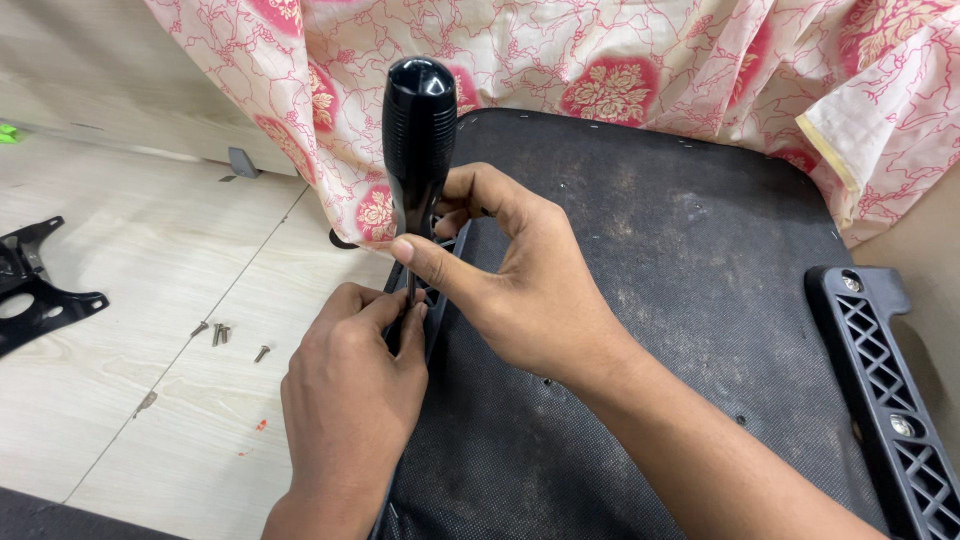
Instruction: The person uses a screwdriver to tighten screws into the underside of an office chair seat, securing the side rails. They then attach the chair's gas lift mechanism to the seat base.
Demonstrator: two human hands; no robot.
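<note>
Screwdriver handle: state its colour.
Glossy black screwdriver handle, gripped by the right hand; head view shows it best.

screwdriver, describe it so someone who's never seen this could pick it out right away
Start at the big black seat base that fills the middle of the head view, then go to its left edge, where both hands meet. The screwdriver stands upright there, gripped by the right hand, with the left hand at its tip. Its fat, glossy black ribbed handle is the only tall, shiny thing there.
</note>
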